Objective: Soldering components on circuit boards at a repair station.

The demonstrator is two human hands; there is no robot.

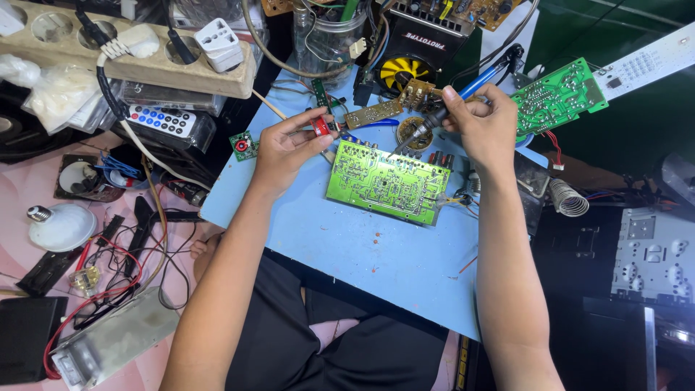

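A green circuit board (384, 181) lies solder side up on a blue mat (340, 246). My right hand (478, 127) grips a soldering iron (420, 130) with a blue handle, its tip angled down toward the board's top edge. My left hand (286, 148) pinches a small red spool (321, 126) just left of the board's upper corner.
A power strip (130, 51) with plugs sits at the back left, a remote (163, 122) below it. A second green board (554, 98), a coil stand (568, 197), a yellow fan (402, 71), a bulb (61, 226) and loose wires (116, 275) surround the mat.
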